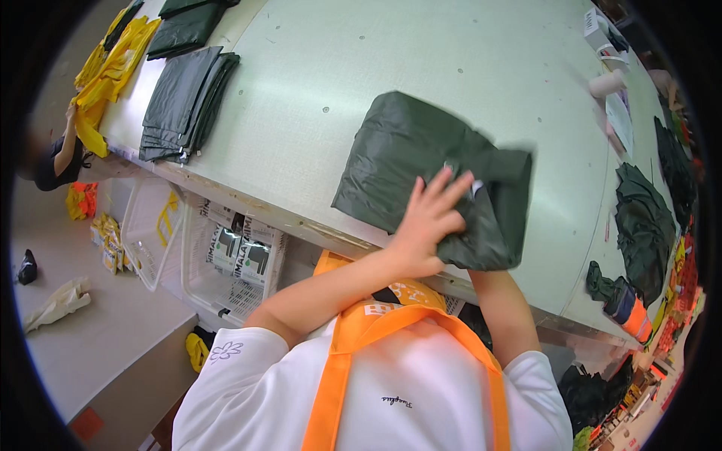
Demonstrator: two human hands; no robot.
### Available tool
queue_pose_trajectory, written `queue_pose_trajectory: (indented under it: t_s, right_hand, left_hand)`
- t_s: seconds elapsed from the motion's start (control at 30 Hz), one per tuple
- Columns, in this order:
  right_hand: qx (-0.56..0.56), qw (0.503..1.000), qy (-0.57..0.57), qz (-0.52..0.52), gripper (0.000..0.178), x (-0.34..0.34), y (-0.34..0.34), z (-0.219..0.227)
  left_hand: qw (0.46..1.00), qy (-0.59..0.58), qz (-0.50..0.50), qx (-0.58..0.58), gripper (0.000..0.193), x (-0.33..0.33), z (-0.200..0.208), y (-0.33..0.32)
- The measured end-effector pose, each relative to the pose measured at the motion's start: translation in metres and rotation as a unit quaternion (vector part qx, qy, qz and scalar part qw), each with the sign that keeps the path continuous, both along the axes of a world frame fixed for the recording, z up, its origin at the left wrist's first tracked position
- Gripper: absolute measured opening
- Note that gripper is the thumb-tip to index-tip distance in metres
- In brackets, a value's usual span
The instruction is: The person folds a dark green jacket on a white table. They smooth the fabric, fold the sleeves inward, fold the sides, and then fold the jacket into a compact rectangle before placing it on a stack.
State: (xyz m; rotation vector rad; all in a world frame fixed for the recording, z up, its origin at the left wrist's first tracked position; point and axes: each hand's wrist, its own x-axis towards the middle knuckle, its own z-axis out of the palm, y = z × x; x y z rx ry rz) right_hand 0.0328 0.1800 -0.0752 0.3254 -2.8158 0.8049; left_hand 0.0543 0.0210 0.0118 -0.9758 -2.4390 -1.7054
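A dark green sheet of thin, slightly shiny fabric (406,143), folded into a rough rectangle, lies near the front edge of the pale worktable (301,83). My left hand (429,225) rests on top of it with fingers spread, near a small white tag. On the right, a flap of the same fabric is lifted and blurred by motion. My right forearm (505,312) runs up under that flap, which hides my right hand, so its fingers do not show.
Folded dark green pieces (184,101) are stacked at the table's left. White baskets (226,289) below hold printed packets. Another person's arm (69,143) handles yellow fabric (113,83). Dark garments (643,225), an orange-banded bundle (630,312) and a white roll (606,84) lie along the right edge.
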Motion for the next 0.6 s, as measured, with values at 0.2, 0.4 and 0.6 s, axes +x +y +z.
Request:
queue_pose_trajectory:
  t_s: [0.2,0.4,0.6]
  right_hand:
    - [-0.182,0.972,-0.131,-0.068,0.048,0.003,0.066,-0.052]
    - [-0.549,0.819,-0.011,-0.165,0.051,-0.053,0.126,0.041]
    - [-0.086,0.974,-0.192,-0.08,0.061,-0.051,0.155,0.016]
  left_hand:
    - [0.969,0.066,-0.049,-0.231,0.063,0.007,-0.076,0.037]
    - [0.926,0.101,-0.067,-0.357,0.047,-0.003,-0.082,0.042]
    - [0.891,0.177,-0.151,-0.39,0.041,-0.021,-0.06,0.041]
